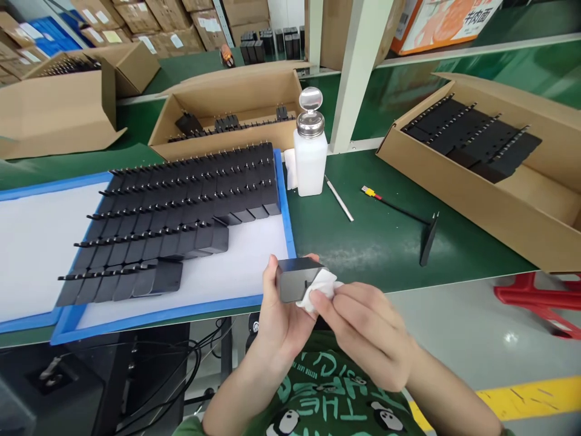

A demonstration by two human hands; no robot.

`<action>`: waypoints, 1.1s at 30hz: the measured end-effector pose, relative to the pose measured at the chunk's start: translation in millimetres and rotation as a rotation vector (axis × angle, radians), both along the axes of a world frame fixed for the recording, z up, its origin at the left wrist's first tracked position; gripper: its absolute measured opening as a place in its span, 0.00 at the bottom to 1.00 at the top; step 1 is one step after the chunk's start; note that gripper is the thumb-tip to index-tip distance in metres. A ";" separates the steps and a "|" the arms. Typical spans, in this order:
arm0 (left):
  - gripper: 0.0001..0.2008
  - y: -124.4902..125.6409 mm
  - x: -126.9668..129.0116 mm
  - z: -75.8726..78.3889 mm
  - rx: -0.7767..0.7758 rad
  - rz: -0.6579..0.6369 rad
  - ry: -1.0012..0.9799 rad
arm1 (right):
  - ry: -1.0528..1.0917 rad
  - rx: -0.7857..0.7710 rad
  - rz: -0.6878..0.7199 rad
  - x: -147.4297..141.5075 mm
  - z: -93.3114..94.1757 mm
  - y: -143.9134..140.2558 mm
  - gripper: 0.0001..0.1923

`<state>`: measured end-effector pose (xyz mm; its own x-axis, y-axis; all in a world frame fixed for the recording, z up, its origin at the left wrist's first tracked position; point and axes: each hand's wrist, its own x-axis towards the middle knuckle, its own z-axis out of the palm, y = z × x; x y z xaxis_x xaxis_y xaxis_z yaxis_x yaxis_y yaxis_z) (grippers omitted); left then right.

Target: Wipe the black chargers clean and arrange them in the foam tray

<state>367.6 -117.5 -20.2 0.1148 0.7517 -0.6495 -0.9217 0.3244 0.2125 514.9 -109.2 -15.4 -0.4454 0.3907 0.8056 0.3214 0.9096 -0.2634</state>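
Observation:
My left hand (284,321) grips a black power adapter (293,283) in front of my chest, just off the table edge. A white wipe (321,289) is pinched in the fingers of my right hand (370,330) and pressed against the adapter's right end. To the left, rows of similar black adapters (154,239) stand on a white tray with a blue rim (285,212), their metal pins upward. Behind my hands stands a white pump bottle (311,160) with its metal lid flipped up.
A silver pen-like tool (339,200) and a cable with a yellow plug and black pronged end (426,242) lie on the green table (358,254). Cardboard boxes of adapters stand at the back (227,100) and right (458,200). A white post (358,72) rises behind the bottle.

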 end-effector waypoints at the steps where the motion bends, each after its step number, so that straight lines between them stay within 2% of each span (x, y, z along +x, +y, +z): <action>1: 0.26 -0.3 -0.3 1.1 0.006 -0.010 0.012 | -0.018 0.014 -0.001 2.5 -2.2 2.0 0.15; 7: 0.27 -6.4 -11.5 15.1 0.223 -0.128 -0.014 | -0.212 0.109 -0.056 44.1 -30.8 21.7 0.16; 10: 0.28 -4.9 -11.9 16.1 0.203 -0.087 0.007 | -0.073 0.150 -0.189 49.5 -26.9 19.5 0.22; 13: 0.28 -2.3 -7.4 11.1 0.123 -0.058 -0.012 | 0.085 0.047 -0.250 37.2 -12.2 11.1 0.23; 16: 0.28 -3.2 -2.7 6.6 0.084 -0.036 -0.011 | 0.125 -0.069 -0.206 20.3 -0.8 2.8 0.18; 18: 0.28 -5.3 -1.2 4.8 0.102 -0.030 -0.001 | 0.115 -0.085 -0.173 12.2 1.0 -1.2 0.17; 24: 0.27 -7.6 -4.5 5.0 0.243 -0.066 0.040 | -0.020 -0.051 -0.024 7.1 -9.7 -11.7 0.16; 27: 0.28 -5.2 -7.0 8.6 0.293 -0.068 0.056 | -0.009 -0.140 0.047 13.3 -9.0 -22.0 0.15; 28: 0.29 -4.5 -7.8 9.3 0.284 -0.054 0.067 | 0.009 -0.184 0.022 16.1 -7.1 -25.1 0.16; 30: 0.29 -3.6 -9.4 9.2 0.244 -0.033 0.076 | 0.038 -0.230 -0.121 20.9 -3.4 -27.0 0.19; 33: 0.30 -3.8 -10.1 7.5 0.197 -0.030 0.052 | 0.073 -0.116 -0.369 25.2 -7.1 -12.7 0.19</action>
